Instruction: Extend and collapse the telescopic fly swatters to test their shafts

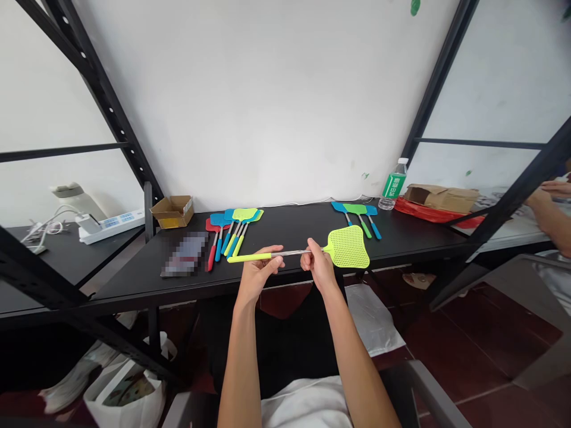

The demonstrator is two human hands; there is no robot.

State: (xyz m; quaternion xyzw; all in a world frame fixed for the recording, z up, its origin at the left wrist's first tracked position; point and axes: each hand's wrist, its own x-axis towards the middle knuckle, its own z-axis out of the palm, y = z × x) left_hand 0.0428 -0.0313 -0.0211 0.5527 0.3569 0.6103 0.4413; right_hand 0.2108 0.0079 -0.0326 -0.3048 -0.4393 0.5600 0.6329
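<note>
A yellow-green fly swatter (348, 246) lies level across both my hands, above the front edge of the black table. Its handle points left and its perforated head points right. My left hand (261, 270) is closed on the handle where it meets the metal rod. With its fingers wrapped round the rod near the head, my right hand (316, 260) grips the same swatter. Behind my left hand lies a group of several swatters (239, 215) in red, blue and yellow-green. Farther right, a smaller group of blue and green swatters (357, 209) rests on the table.
An open cardboard box (173, 213) and a blurred flat item (186, 254) are on the table's left. A water bottle (393, 185) stands at the back right, near red plastic (439, 213). Black shelf posts (439, 77) frame both sides. Another person's arm (551, 214) shows far right.
</note>
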